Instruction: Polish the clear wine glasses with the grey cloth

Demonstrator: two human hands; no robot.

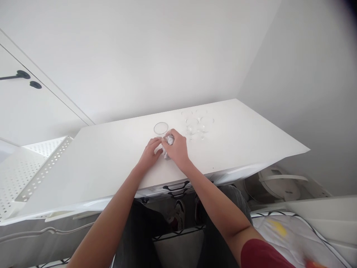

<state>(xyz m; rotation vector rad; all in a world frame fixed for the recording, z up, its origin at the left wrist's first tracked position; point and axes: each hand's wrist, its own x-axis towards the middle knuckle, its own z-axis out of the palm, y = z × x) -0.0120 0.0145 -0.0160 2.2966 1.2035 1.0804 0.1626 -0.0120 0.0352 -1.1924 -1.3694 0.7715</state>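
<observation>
Near the front middle of the white tabletop (pixel 111 160), both hands meet at a crumpled white tissue or cloth (pixel 170 140). My right hand (pixel 177 147) is closed on it from the right, fingers curled over the top. From the left, my left hand (pixel 150 152) pinches at its edge with thumb and fingers bent. Just behind the hands is a clear round rim (pixel 161 128); whether a glass body below it touches my fingers cannot be made out. To the right stand several clear glasses (pixel 192 128), faint against the white.
A white wall rises behind the table. At left are a perforated white shelf (pixel 41 167) and a door with a dark handle (pixel 23 74). Black drawer handles (pixel 176 185) sit below the front edge. A round white appliance (pixel 280 184) and a quilted pad (pixel 295 234) lie lower right.
</observation>
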